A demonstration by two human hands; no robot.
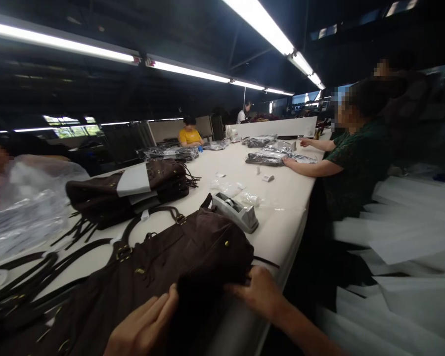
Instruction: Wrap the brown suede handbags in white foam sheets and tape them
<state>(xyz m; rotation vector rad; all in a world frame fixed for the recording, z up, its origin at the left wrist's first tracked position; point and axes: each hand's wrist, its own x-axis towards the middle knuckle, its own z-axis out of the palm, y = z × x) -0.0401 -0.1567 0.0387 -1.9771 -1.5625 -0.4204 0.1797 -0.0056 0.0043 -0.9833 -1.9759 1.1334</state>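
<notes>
A dark brown fabric handbag (193, 247) with brass-coloured studs and buckles lies at the table's near edge, its strap handles (133, 232) towards the far left. My left hand (144, 324) is closed on the bag's near edge, fingers pressed together and thumb hidden. At the bag's right end, my right hand (261, 294) grips the fabric near the corner, its fingertips partly behind the cloth. Between the hands the bag's near side is dark and blurred. A grey tape dispenser (235, 212) stands just beyond the bag.
Folded brown bags (163, 178) with a pale band are stacked behind. Clear plastic bags (37, 202) lie at left. Across the white table (222, 170), a co-worker in dark green (367, 153) handles wrapped packages (269, 155). White sheets (404, 237) hang at right. Another person wears yellow (190, 136).
</notes>
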